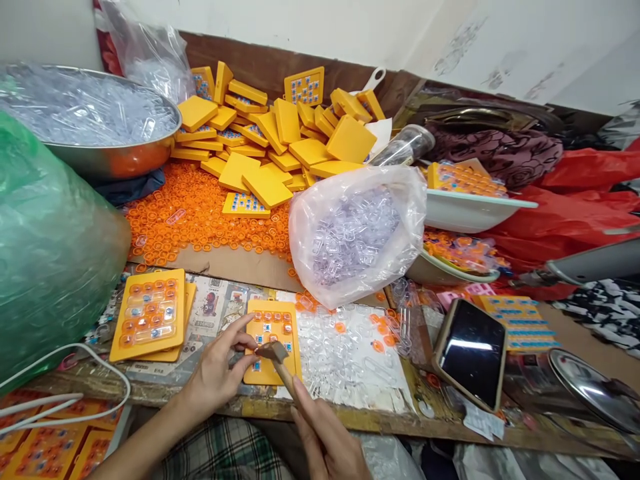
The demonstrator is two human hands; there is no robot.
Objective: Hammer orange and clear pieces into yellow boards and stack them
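Observation:
A yellow plastic board (pixel 288 375) with blue parts and orange caps along its top and right lies flat in front of me. My left hand (pixel 220 363) reaches over its left edge. Thumb and fingers pinch closely there, but what is between them, if anything, is too small to tell. My right hand (pixel 327 433) is closed round the wooden handle of a small hammer (pixel 274 352). The hammer's metal head is over the board, right beside my left fingertips, and hides some of the parts. Whether it touches them I cannot tell.
Left of my hands are stacked yellow boards (pixel 123 340) with caps. Clear plastic pieces (pixel 345 373) cover white paper at right, near a phone (pixel 473 350). Behind are a bag of clear pieces (pixel 357 233), loose orange rings (pixel 200 207), piled yellow boards (pixel 307 152) and a metal basin (pixel 120 157).

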